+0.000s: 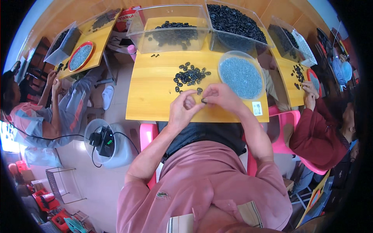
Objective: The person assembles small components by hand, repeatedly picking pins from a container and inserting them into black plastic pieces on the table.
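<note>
Over the front of the yellow table (151,93) my two hands meet. With thumb and fingers curled together, my left hand (182,110) has its thumb tip at a small black oval plastic piece (204,101). My right hand (222,97) pinches the same piece from the other side. Just beyond the fingertips lies another black oval piece (199,90), and a loose pile of them (191,74) spreads farther back. To the right of the pile, a round tray (222,79) holds many small silvery metal parts, too small to tell apart.
Two clear bins, one with some black pieces (134,37) and one heaped full (217,42), stand along the back. Co-workers sit at tables on the left (46,112) and right (318,136). A bucket (88,132) with black cabled devices stands on the floor at left.
</note>
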A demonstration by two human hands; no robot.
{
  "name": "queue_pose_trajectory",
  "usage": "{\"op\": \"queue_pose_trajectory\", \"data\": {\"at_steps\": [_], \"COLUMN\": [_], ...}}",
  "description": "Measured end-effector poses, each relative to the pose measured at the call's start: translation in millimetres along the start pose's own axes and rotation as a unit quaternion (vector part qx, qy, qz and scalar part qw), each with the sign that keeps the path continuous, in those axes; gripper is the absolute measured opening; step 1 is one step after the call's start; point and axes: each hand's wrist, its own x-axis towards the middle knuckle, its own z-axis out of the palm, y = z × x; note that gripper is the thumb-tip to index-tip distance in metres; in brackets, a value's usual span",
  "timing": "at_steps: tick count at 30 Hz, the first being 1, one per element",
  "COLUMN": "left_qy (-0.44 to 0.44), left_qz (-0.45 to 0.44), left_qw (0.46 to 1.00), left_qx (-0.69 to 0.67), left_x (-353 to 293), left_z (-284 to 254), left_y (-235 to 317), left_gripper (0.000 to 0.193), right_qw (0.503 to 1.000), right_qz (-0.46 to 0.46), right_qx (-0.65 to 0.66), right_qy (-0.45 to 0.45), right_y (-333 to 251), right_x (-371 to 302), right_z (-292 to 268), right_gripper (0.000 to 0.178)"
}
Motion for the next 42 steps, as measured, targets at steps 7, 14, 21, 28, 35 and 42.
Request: {"op": "queue_pose_trajectory", "data": {"at_steps": [7,14,21,28,35,42], "left_qy": [0.174,0.278,0.204,0.212,0.217,0.167], "left_qz": [-0.062,-0.046,-0.083,-0.058,-0.072,-0.073], "left_qw": [0.949,0.910,0.910,0.913,0.914,0.949], "left_qx": [-0.254,-0.305,-0.352,-0.344,-0.336,-0.258], "left_x": [12.1,24.5,23.2,22.9,25.5,24.7], "left_z": [-19.3,-24.3,-18.1,-18.9,-16.4,-14.8], "left_y": [-8.5,-18.8,-16.1,-22.9,-23.1,-29.7], "left_gripper": [0.020,0.028,0.033,0.032,0.028,0.022], "right_qw": [0.957,0.958,0.880,0.890,0.856,0.849], "right_qz": [-0.255,-0.199,-0.126,-0.176,-0.206,-0.262], "right_qx": [0.030,-0.169,-0.437,-0.406,-0.465,-0.450], "right_qy": [0.138,0.117,0.136,0.108,0.091,0.090], "right_y": [-104.5,-77.4,-0.8,0.3,6.7,25.3], "right_x": [61.3,77.9,61.1,56.2,62.1,58.9], "right_z": [-20.7,-16.6,9.6,27.6,48.7,47.3], "right_gripper": [0.011,0.012,0.014,0.016,0.019,0.014]}}
